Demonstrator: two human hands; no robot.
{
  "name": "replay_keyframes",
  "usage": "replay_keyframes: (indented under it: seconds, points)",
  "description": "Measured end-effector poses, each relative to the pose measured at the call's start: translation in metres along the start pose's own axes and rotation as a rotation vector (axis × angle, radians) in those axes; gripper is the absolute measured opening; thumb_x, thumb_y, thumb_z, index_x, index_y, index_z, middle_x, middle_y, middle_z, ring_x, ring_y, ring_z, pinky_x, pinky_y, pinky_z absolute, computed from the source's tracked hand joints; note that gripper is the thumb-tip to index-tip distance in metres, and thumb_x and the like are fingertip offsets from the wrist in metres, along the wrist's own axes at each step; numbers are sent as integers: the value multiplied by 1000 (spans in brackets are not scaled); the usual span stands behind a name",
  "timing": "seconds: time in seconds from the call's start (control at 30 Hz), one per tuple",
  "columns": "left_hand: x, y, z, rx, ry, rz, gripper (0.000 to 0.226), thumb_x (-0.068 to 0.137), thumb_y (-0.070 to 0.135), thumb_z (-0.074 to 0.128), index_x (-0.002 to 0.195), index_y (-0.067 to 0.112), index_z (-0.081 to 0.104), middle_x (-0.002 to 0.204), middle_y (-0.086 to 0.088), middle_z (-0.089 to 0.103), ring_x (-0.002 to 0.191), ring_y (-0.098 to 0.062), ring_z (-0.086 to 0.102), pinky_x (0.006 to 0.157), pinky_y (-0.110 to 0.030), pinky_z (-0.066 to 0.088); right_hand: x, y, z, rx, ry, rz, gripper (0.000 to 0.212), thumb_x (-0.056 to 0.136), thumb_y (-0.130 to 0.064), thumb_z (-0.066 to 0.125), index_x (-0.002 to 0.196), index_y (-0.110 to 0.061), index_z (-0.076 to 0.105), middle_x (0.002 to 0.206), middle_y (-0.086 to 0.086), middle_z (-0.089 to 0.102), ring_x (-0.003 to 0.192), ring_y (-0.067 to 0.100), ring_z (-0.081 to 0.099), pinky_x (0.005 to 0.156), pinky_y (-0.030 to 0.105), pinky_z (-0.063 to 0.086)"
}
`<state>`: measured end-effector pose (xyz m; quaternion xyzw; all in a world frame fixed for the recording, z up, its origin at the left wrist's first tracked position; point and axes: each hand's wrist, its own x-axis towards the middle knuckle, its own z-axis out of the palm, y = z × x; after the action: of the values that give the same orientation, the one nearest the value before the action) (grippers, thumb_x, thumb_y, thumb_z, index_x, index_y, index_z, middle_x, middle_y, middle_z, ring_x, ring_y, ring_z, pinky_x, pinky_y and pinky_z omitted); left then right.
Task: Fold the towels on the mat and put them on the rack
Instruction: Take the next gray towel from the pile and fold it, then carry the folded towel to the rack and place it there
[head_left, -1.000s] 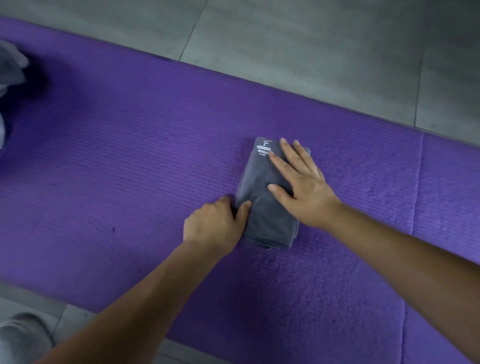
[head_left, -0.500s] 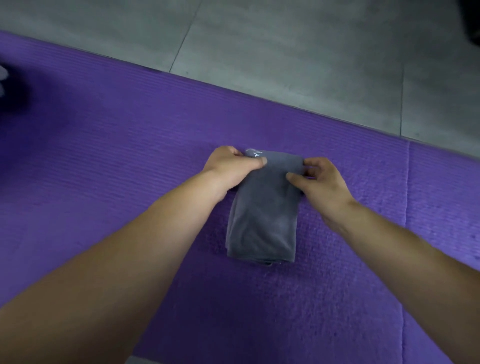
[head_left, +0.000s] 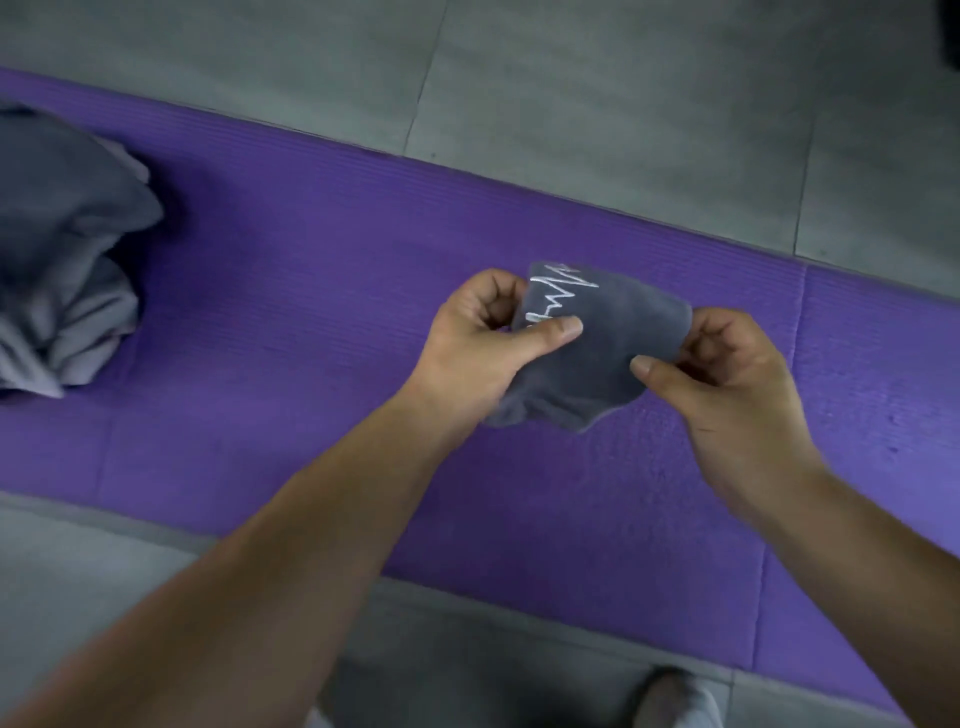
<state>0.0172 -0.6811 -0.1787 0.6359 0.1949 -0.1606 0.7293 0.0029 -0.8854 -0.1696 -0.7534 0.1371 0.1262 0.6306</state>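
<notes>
A loose heap of pale grey towels (head_left: 62, 260) lies at the left end of the purple ribbed foam mat (head_left: 311, 249). Right of centre, the left hand (head_left: 478, 348) grasps the left edge of a folded dark grey towel with white zigzag stitching (head_left: 613, 338), thumb on top, fingers curled beneath. The towel spans between both grips, over the mat, its near edge sagging. The right hand (head_left: 727, 379) pinches the right edge. The mat is bordered by grey floor tiles (head_left: 623, 104).
</notes>
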Motion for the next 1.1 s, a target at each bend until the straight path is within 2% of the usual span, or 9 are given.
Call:
replay_keyframes:
  seconds: [0.13,0.23,0.4,0.5,0.63,0.77,0.9,1.0,1.1]
  points:
    - [-70,95,-26,134,10,122,27,76,7,86,79,16,61,80,0,70,77,-14,67,73,-33,58,-61,-96,19,77,39,-3,27,86,0,73,100,-22,65,101,2,74,100,19,70,87,33,55]
    - [-119,173,-48,284,-13,194,28,73,17,90,85,10,66,91,4,75,87,-13,73,81,-38,61,-100,-176,34,146,53,4,24,85,-7,74,97,-28,70,102,5,74,98,25,70,86,40,56]
    - [-195,307,-81,260,-98,196,38,74,18,90,107,16,72,126,14,69,110,-15,70,85,-50,61,-164,-323,52,317,37,34,21,74,-23,80,94,-25,73,100,11,73,95,27,70,80,34,57]
    - [-230,374,-92,224,-136,220,32,75,26,85,102,13,74,128,10,69,120,-11,64,91,-50,58,-190,-394,59,447,11,65,29,71,-24,77,97,-16,70,99,13,72,94,27,70,77,34,57]
    - [-265,446,-98,209,-181,274,23,80,15,79,93,-1,68,111,-1,73,104,-17,70,87,-37,55,-217,-459,69,678,-128,252,47,88,-20,66,128,3,56,128,16,67,124,28,62,97,35,56]
    - [-292,501,-101,85,-240,318,33,78,17,77,92,-8,60,123,-12,68,116,-26,66,98,-45,52,-236,-502,68,593,-457,253,73,92,-49,66,147,-6,45,150,11,51,142,24,46,115,41,39]
    - [-314,547,-92,33,-271,360,30,77,18,75,86,-2,54,132,-6,64,121,-27,63,100,-51,49,-240,-548,62,531,-551,226,90,87,-58,68,153,-6,35,157,13,41,148,27,34,124,52,18]
    - [-327,575,-81,40,-266,377,18,75,21,76,79,16,59,143,3,56,128,-20,59,106,-52,46,-243,-582,47,525,-578,184,91,87,-57,68,152,-3,35,157,16,41,148,30,34,124,54,16]
    - [-337,591,-72,45,-256,397,25,76,21,76,85,9,56,148,3,51,133,-16,55,113,-57,40,-245,-604,31,520,-560,178,90,86,-55,70,151,-2,37,155,18,43,146,32,38,122,57,20]
